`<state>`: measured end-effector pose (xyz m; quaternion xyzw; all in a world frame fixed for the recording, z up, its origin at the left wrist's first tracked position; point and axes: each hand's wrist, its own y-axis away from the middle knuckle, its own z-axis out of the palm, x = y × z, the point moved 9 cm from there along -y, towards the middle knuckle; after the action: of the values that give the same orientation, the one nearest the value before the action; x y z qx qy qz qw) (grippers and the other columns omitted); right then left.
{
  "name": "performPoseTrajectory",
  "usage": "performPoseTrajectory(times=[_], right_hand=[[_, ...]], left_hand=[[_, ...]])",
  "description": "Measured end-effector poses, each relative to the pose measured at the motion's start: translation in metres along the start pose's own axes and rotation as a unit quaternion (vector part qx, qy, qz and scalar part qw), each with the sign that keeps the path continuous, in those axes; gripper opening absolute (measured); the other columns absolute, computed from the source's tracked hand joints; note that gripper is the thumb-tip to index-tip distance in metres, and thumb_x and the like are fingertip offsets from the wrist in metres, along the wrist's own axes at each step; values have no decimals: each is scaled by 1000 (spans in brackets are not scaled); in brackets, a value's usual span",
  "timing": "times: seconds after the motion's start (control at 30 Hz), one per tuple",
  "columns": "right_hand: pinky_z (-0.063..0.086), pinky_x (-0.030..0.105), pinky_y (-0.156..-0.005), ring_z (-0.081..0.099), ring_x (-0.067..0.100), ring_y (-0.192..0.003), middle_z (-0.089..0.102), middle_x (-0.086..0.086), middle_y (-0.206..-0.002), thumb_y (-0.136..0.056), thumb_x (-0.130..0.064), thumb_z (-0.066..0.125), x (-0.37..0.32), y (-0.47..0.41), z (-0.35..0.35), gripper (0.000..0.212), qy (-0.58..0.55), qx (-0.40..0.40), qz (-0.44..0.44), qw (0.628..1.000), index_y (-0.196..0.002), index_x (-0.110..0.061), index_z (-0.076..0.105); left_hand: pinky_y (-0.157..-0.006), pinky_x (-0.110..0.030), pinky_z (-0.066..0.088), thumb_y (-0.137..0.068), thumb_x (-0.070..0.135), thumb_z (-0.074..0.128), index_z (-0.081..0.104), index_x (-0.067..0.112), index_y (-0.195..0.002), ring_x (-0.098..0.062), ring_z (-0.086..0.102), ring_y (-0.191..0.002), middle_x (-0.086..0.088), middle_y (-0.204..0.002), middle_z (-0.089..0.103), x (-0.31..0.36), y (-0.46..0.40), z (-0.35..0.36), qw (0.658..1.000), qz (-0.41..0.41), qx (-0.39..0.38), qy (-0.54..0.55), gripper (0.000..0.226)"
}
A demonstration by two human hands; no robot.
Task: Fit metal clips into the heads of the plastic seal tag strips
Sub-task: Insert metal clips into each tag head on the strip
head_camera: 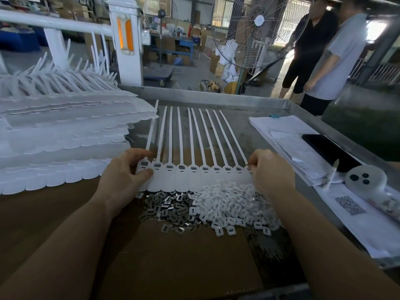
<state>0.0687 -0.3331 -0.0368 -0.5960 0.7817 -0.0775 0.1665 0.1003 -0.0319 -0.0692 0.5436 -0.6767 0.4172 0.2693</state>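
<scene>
Both my hands pinch the seal tag strip (194,176) mid-frame, left hand (125,172) and right hand (271,169) at its ends; most heads look clipped, the metal clips (171,207) piled just below.

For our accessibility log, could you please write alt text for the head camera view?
Two bare hands hold a joined row of white seal tag strips flat on a metal table, left hand at one end, right hand at the other, above metal clips and white plastic caps.

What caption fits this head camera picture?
Two hands, left and right, hold a seal tag strip above metal clips.
</scene>
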Motion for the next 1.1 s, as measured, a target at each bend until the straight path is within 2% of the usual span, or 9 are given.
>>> performPoseTrajectory(times=[0.2, 0.43, 0.6, 0.7, 0.8, 0.87, 0.93, 1.03, 1.1], right_hand=[[48, 33, -67, 58, 24, -78, 65, 6, -86, -88, -10, 55, 0, -1, 3, 12, 17, -4, -4, 1000, -94, -16, 63], [41, 29, -62, 57, 23, -78, 64, 4, -84, -87, -8, 54, -3, 1, 4, 15, 43, -13, -14, 999, -93, -17, 63], [39, 28, -58, 51, 20, -67, 56, 3, -76, -83, 2, 50, -9, 6, 3, 25, 86, -24, -28, 996, -94, -14, 65], [39, 27, -57, 50, 18, -64, 54, 2, -75, -84, 1, 48, -12, 8, 2, 25, 92, -29, -32, 995, -96, -14, 65], [45, 29, -60, 55, 21, -68, 61, 4, -79, -83, 2, 50, -8, 9, 1, 26, 58, -43, -10, 997, -94, -15, 66], [52, 34, -69, 60, 24, -76, 65, 5, -85, -82, 2, 53, -4, 9, -3, 27, 17, -41, 10, 999, -96, -16, 68], [53, 38, -75, 60, 24, -84, 67, 5, -91, -82, 3, 52, -4, 10, -9, 31, -5, -30, 20, 999, -100, -18, 67], [51, 36, -79, 59, 23, -92, 67, 4, -99, -83, 5, 47, -11, 12, -16, 37, -24, -18, 16, 999, -106, -18, 65], [48, 31, -75, 59, 21, -89, 68, 3, -98, -84, 6, 46, -23, 14, -19, 37, -40, -14, 4, 999, -104, -18, 66]], left_hand=[[-85, -22, 39, -82, 12, 68, 57, 29, -113, -6, 50, -98, 12, -107, 55, -2, -1, 0, 1000, -4, -3, 1, 37], [-88, -25, 39, -82, 14, 68, 57, 29, -115, -7, 50, -100, 12, -107, 55, -4, 0, 0, 1000, -8, -5, -2, 38], [-91, -30, 43, -81, 13, 68, 57, 29, -114, -10, 53, -101, 10, -108, 57, -3, 0, 0, 1000, -15, -10, 2, 38], [-94, -33, 43, -81, 13, 68, 57, 28, -115, -11, 53, -103, 8, -111, 58, -3, 1, 0, 1000, -17, -11, 0, 39], [-93, -30, 42, -81, 14, 68, 57, 27, -116, -11, 52, -103, 8, -111, 57, -3, 1, 0, 1000, -17, -10, -1, 39], [-93, -31, 42, -81, 14, 68, 57, 27, -116, -10, 52, -103, 9, -111, 57, -4, 1, 1, 1000, -19, -11, 1, 39], [-93, -31, 42, -81, 14, 68, 56, 29, -114, -10, 52, -102, 10, -109, 56, -4, 1, 1, 1000, -20, -11, 5, 38], [-90, -28, 40, -81, 14, 68, 56, 32, -111, -8, 51, -100, 12, -107, 55, -3, 0, 1, 1000, -19, -10, 11, 37], [-90, -26, 39, -81, 14, 68, 56, 31, -112, -7, 50, -101, 13, -108, 54, -3, 0, 2, 1000, -19, -12, 11, 37]])
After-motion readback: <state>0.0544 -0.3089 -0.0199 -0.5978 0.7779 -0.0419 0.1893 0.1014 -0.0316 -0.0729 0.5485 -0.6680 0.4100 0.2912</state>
